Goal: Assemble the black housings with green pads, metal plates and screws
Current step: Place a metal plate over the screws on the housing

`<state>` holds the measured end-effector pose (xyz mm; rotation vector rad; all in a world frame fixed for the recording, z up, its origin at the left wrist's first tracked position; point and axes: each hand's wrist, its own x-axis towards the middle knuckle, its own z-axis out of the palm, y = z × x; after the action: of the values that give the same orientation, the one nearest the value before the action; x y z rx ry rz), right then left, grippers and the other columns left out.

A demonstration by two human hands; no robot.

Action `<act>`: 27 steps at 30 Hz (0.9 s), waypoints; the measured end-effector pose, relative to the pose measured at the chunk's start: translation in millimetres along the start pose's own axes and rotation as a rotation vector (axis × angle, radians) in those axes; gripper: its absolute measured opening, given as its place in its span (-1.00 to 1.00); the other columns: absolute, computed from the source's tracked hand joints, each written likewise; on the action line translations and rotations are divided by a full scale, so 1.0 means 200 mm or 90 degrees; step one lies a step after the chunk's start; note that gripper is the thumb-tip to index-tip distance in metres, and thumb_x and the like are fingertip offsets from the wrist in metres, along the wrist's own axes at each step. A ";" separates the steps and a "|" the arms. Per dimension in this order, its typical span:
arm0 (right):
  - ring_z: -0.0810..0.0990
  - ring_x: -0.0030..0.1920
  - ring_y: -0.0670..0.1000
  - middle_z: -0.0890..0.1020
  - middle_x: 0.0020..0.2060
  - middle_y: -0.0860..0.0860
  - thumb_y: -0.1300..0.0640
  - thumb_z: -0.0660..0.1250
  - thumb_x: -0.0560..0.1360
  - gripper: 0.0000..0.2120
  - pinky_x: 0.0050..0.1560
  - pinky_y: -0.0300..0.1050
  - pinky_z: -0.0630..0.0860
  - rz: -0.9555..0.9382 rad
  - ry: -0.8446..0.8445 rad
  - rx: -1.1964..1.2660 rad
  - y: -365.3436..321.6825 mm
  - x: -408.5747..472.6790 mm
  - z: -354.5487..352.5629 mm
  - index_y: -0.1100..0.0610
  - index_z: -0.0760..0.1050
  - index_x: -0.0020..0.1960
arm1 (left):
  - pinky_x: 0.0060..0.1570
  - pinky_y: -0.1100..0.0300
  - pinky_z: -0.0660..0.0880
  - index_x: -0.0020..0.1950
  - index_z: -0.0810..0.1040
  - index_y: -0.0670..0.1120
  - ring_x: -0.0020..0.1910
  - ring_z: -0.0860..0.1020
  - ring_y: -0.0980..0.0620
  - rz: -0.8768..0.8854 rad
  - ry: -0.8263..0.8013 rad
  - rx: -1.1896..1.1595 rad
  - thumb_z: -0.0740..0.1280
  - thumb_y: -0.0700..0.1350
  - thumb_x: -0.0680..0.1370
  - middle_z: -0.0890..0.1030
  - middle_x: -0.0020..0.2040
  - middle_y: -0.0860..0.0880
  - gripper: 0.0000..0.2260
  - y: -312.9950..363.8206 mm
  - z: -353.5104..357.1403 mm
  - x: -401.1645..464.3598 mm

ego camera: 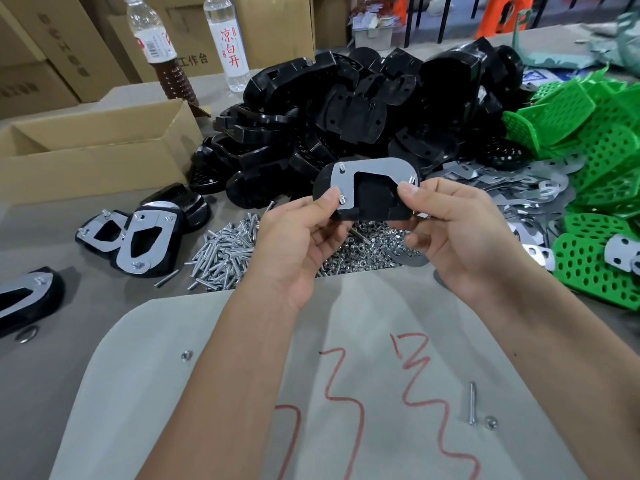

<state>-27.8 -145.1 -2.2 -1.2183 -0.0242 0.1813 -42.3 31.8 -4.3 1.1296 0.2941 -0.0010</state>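
Note:
I hold a black housing [372, 199] with a metal plate [374, 168] on top, above the table's middle. Screw ends stick up through the plate's corners. My left hand [298, 233] pinches its left edge, thumb beside a screw. My right hand [446, 223] pinches its right edge. Behind lies a big heap of black housings [363, 98]. Green perforated pads [595, 154] are piled at the right, with loose metal plates [512, 188] next to them. Screws [225, 251] and nuts [360, 251] lie in piles under my hands.
Finished assemblies [135, 237] lie at the left, one more [24, 299] at the far left edge. An open cardboard box [93, 150] stands behind them, two bottles [228, 39] further back. A single screw [471, 403] and nut [491, 422] lie on the marked sheet [346, 375] near me.

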 end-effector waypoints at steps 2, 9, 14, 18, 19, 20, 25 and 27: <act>0.65 -0.33 -0.02 0.64 -0.28 0.13 0.22 0.46 0.53 -0.74 -0.41 -0.26 0.52 -0.001 0.022 0.004 0.01 -0.01 0.02 0.11 0.55 -0.32 | -0.23 0.29 0.60 -0.23 0.73 -0.16 -0.27 0.65 0.04 0.013 0.041 -0.034 0.47 -0.21 0.58 0.71 -0.22 -0.10 -0.82 -0.02 0.02 0.00; 0.64 -0.18 0.05 0.68 -0.18 0.16 0.29 0.50 0.49 -0.66 -0.41 -0.16 0.55 -0.006 0.082 0.043 0.06 -0.03 0.08 0.06 0.53 -0.39 | 0.06 0.19 0.66 0.17 0.67 -0.22 -0.06 0.72 0.02 0.042 0.049 -0.122 0.48 -0.31 0.52 0.76 0.00 -0.17 -0.77 -0.06 0.07 -0.03; 0.68 -0.19 0.04 0.70 -0.20 0.21 0.29 0.54 0.47 -0.78 -0.44 -0.20 0.52 -0.027 0.017 -0.022 0.10 -0.03 0.09 0.16 0.54 -0.27 | -0.16 0.25 0.64 0.10 0.65 -0.19 -0.18 0.74 0.06 0.042 0.090 -0.174 0.49 -0.33 0.46 0.76 -0.13 -0.08 -0.76 -0.03 0.04 -0.01; 0.71 -0.13 0.04 0.71 -0.08 0.20 0.03 0.62 0.42 -0.76 -0.42 -0.15 0.55 -0.003 -0.063 -0.132 0.05 0.00 0.01 0.13 0.60 -0.16 | -0.18 0.27 0.63 0.03 0.69 -0.15 -0.15 0.74 0.08 0.041 0.054 -0.149 0.51 -0.24 0.28 0.77 -0.10 -0.07 -0.68 -0.01 0.00 0.00; 0.71 -0.16 0.02 0.74 -0.05 0.14 -0.11 0.60 0.42 -0.72 -0.44 -0.15 0.52 0.008 -0.069 -0.176 0.02 0.00 -0.01 0.08 0.64 -0.13 | -0.18 0.28 0.63 0.05 0.70 -0.15 -0.15 0.74 0.09 0.039 0.044 -0.122 0.51 -0.23 0.27 0.77 -0.08 -0.07 -0.65 0.00 -0.01 0.01; 0.72 -0.17 0.02 0.75 -0.02 0.08 -0.26 0.51 0.43 -0.62 -0.41 -0.12 0.53 0.015 -0.059 -0.214 0.01 0.01 -0.03 0.06 0.66 -0.09 | -0.19 0.29 0.63 0.08 0.70 -0.15 -0.16 0.73 0.10 0.031 0.033 -0.082 0.51 -0.22 0.25 0.77 -0.07 -0.06 -0.60 0.01 -0.02 0.01; 0.73 0.10 0.26 0.73 0.12 0.18 -0.25 0.28 0.59 -0.54 -0.04 0.23 0.68 0.035 -0.131 -0.177 -0.02 0.04 -0.09 0.10 0.68 0.19 | -0.18 0.28 0.63 0.12 0.73 -0.17 -0.14 0.72 0.06 -0.041 -0.060 0.110 0.55 -0.23 0.28 0.77 -0.01 -0.08 -0.60 0.00 -0.03 -0.01; 0.70 0.17 0.32 0.71 0.17 0.23 -0.01 0.29 0.65 -0.67 0.12 0.44 0.62 0.056 -0.218 -0.152 0.00 0.03 -0.10 0.14 0.66 0.26 | -0.19 0.29 0.62 0.11 0.73 -0.18 -0.13 0.72 0.06 -0.051 -0.071 0.134 0.51 -0.29 0.40 0.77 -0.01 -0.08 -0.72 -0.01 -0.01 -0.01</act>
<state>-20.5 -163.1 -8.8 -1.4153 -0.2969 0.4731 -45.9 33.0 -6.1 1.3209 0.2435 -0.1696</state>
